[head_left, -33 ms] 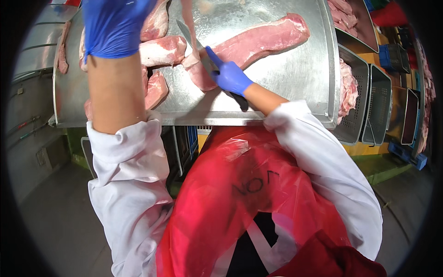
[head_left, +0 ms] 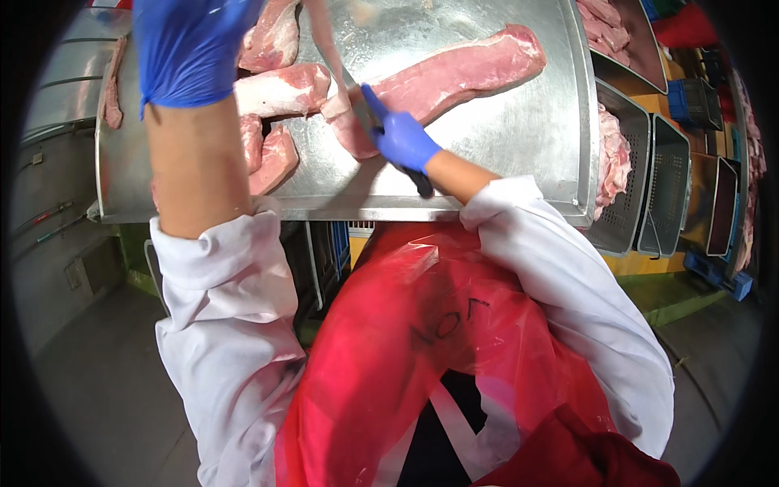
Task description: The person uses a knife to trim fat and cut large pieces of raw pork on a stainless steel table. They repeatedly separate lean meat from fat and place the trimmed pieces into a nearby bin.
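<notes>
My right hand (head_left: pixel 406 140), in a blue glove, grips the dark handle of a knife (head_left: pixel 423 184), forefinger stretched along it. The blade lies against a thin strip of meat (head_left: pixel 324 40) that rises from the near left end of a long pink loin (head_left: pixel 454 79). Its upper end runs out of the picture at the top. My left hand (head_left: pixel 195 53), also blue-gloved, is raised at the upper left. Its fingers are cut off by the picture's edge, so what it holds is hidden.
A metal table (head_left: pixel 519 154) with a raised rim bears the meat. More pieces (head_left: pixel 280 91) lie left of the loin, partly behind my left forearm. Grey perforated crates (head_left: pixel 665 187) stand at the right, beside pale trimmings (head_left: pixel 613 158) and a tray of meat (head_left: pixel 602 32).
My left hand has shifted slightly left. The strip leans further left, and less of the knife's blade shows. My right hand has moved a little left.
</notes>
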### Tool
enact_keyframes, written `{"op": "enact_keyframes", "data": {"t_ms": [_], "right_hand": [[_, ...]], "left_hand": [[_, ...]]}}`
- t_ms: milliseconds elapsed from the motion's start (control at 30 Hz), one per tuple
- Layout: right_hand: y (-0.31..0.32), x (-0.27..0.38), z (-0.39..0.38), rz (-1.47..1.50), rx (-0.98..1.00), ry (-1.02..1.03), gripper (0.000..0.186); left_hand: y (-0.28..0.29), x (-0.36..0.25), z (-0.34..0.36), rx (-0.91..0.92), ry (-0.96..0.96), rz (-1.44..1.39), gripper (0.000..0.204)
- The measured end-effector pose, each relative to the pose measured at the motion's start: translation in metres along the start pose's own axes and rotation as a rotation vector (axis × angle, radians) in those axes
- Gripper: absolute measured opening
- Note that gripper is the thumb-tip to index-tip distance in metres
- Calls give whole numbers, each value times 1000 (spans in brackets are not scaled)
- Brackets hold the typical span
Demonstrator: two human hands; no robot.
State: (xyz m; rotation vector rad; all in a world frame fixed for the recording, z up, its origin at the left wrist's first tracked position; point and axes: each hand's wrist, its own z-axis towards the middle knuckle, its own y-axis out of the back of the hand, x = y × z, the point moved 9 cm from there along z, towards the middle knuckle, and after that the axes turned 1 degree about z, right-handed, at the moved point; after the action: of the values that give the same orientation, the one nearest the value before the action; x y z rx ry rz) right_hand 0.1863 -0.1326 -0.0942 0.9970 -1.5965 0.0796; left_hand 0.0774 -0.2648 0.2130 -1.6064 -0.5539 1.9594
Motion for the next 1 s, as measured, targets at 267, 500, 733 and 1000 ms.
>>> {"op": "enact_keyframes", "data": {"t_ms": [267,500,733,1000], "right_hand": [[-23,9,-2,3,-75,168,71],[-48,-9,-53,95,7,268,78],[18,51,-20,463,306,160,79],[95,-8,-34,464,17,198,71]], "left_hand": [[-1,-75,-29,346,151,1,41],[-42,-95,-6,-61,-217,609,41],[-285,62,10,418,-611,643,31],[-374,161,51,849,-319,894,51]]}}
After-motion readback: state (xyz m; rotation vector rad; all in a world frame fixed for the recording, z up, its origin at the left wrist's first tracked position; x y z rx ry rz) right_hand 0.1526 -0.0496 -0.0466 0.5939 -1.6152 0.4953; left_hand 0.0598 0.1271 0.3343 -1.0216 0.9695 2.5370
